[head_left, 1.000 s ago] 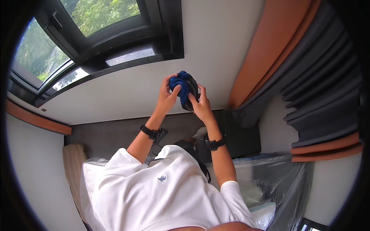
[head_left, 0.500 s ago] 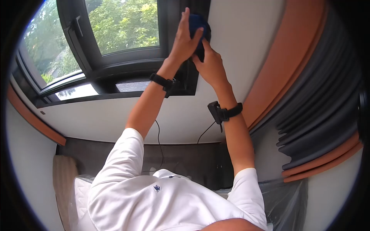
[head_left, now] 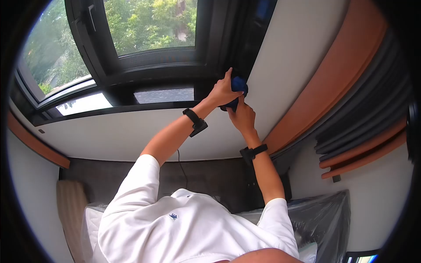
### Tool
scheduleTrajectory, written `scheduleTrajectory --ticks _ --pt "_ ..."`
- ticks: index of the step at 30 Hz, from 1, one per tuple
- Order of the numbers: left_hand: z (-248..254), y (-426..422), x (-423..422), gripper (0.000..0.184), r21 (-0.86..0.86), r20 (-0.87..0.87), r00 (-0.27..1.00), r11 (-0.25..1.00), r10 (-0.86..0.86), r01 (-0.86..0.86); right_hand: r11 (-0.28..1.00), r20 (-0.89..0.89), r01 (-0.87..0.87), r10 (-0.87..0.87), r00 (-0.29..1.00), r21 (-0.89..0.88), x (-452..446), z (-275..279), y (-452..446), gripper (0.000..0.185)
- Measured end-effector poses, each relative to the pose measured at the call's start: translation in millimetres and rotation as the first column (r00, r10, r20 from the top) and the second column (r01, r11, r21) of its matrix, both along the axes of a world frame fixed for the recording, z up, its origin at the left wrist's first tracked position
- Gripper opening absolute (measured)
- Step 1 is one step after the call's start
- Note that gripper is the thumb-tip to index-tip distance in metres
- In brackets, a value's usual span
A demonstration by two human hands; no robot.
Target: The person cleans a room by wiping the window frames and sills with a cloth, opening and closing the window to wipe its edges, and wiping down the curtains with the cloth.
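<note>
A dark blue cloth (head_left: 239, 85), bunched up, is between my two hands at the lower right corner of the black window frame (head_left: 206, 65). My left hand (head_left: 222, 93) grips it from the left, with the index finger stretched up along the frame. From below, my right hand (head_left: 242, 116) holds the lower part of the cloth, its fingers partly hidden by the cloth. A black strap with a small device is on each wrist.
Trees show through the window panes (head_left: 151, 26). An orange and dark grey curtain (head_left: 364, 105) hangs at the right. Below are a plastic-covered mattress (head_left: 324, 219), a thin black cable (head_left: 182, 168) and a beige striped panel (head_left: 72, 215) at the left.
Both hands first rose with the cloth from in front of the wall to the window frame's right side, then came down to its lower right corner. The view has shifted too.
</note>
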State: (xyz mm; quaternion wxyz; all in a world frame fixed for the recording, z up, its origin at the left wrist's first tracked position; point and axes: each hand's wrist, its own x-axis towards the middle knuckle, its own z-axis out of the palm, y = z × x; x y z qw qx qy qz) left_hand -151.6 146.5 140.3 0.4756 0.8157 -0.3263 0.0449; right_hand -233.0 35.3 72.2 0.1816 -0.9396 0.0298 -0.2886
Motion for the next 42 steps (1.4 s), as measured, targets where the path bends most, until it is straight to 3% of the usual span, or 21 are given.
scheduleTrajectory --ticks 4,6,7,9,10,11,13,15,19,21,22,23,25,26,27,29,31,35,38,40,42 --pt "83.4 -7.0 -4.2 0.101 -0.341 0.245 0.968 0.929 -0.061 0.145 0.995 0.208 0.100 -0.096 0.973 -0.009 16.5 87.5 4.9 0.077" --pt "107.5 -19.7 16.5 0.095 -0.444 0.510 0.850 0.886 0.131 0.130 0.978 0.210 0.201 -0.186 0.960 -0.052 16.2 149.2 15.3 0.067" --pt "120.8 -19.8 19.2 0.095 -0.452 0.515 0.847 0.881 0.129 0.140 0.971 0.209 0.235 -0.223 0.952 -0.033 19.8 167.2 18.5 0.069" --pt "135.9 -23.4 16.0 0.057 -0.722 0.277 0.942 0.688 0.192 0.073 0.949 0.138 0.311 -0.302 0.943 -0.053 24.5 179.2 15.9 0.072" --pt "124.1 -29.5 19.8 0.054 -0.715 0.355 0.880 0.698 0.314 0.040 0.942 0.112 0.328 -0.319 0.941 -0.068 24.8 174.2 13.4 0.072" --pt "107.5 -31.3 23.2 0.054 -0.722 0.326 0.896 0.691 0.300 0.032 0.944 0.038 0.327 -0.326 0.945 -0.034 27.4 165.9 8.6 0.072" --pt "82.9 -27.8 24.8 0.087 -0.540 0.225 0.971 0.839 0.077 0.059 0.936 -0.060 0.350 -0.351 0.934 -0.036 26.3 135.1 0.8 0.071" --pt "61.5 -23.2 16.0 0.080 -0.569 0.111 0.993 0.821 0.033 0.036 0.932 -0.098 0.353 -0.360 0.928 -0.079 33.5 108.4 -1.1 0.066" --pt "4.3 -32.4 21.3 0.081 -0.555 0.150 0.980 0.832 0.134 -0.028 0.920 -0.168 0.380 -0.391 0.905 -0.095 28.9 86.3 19.9 0.063" --pt "-17.4 -22.9 16.9 0.082 -0.492 0.118 0.978 0.866 0.170 -0.091 0.932 -0.300 0.355 -0.319 0.899 0.075 18.1 76.4 33.6 0.064" --pt "-24.9 -13.4 17.1 0.082 -0.448 -0.156 0.988 0.893 -0.025 -0.048 0.922 -0.268 0.284 -0.213 0.940 0.262 13.5 68.7 36.6 0.065" --pt "-23.8 -5.7 23.9 0.082 -0.426 -0.402 0.893 0.905 -0.202 0.013 0.926 -0.264 0.280 -0.212 0.941 0.253 14.6 52.8 30.2 0.065" --pt "-34.2 1.5 21.6 0.080 -0.457 -0.544 0.787 0.890 -0.293 0.015 0.994 -0.002 0.080 -0.080 0.997 0.068 8.6 11.2 7.0 0.065" --pt "-40.6 7.3 21.7 0.080 -0.475 -0.675 0.637 0.880 -0.372 0.011 0.997 -0.026 0.016 -0.014 1.000 0.078 3.7 5.9 6.8 0.067" --pt "-42.0 11.7 26.8 0.080 -0.463 -0.683 0.635 0.886 -0.361 0.007 0.996 -0.031 0.014 -0.011 0.999 0.091 1.6 9.1 12.0 0.067" --pt "-41.3 12.3 32.1 0.086 -0.504 -0.726 0.561 0.863 -0.399 -0.038 0.918 -0.063 -0.055 0.086 0.994 0.393 -4.7 25.8 23.9 0.064" --pt "0.5 30.1 29.7 0.085 -0.547 -0.710 0.559 0.835 -0.427 -0.057 0.944 -0.039 -0.053 0.070 0.997 0.326 13.6 41.9 17.0 0.066" --pt "77.0 32.7 34.5 0.086 -0.639 -0.388 0.687 0.717 -0.614 0.280 0.951 0.218 -0.191 0.138 0.966 0.245 36.6 117.4 12.9 0.065" --pt "121.4 18.2 49.0 0.094 -0.520 -0.374 0.728 0.780 -0.574 0.348 0.942 0.254 -0.226 0.162 0.953 0.247 36.9 156.8 15.6 0.062" --pt "140.5 0.1 62.0 0.104 -0.353 -0.167 0.920 0.892 -0.356 0.281 0.940 0.266 -0.203 0.128 0.955 0.275 46.8 176.9 14.3 0.060" --pt "139.0 -7.4 74.6 0.104 -0.366 -0.070 0.933 0.879 -0.353 0.305 0.967 0.185 -0.112 0.070 0.980 0.229 50.8 181.6 8.4 0.061"
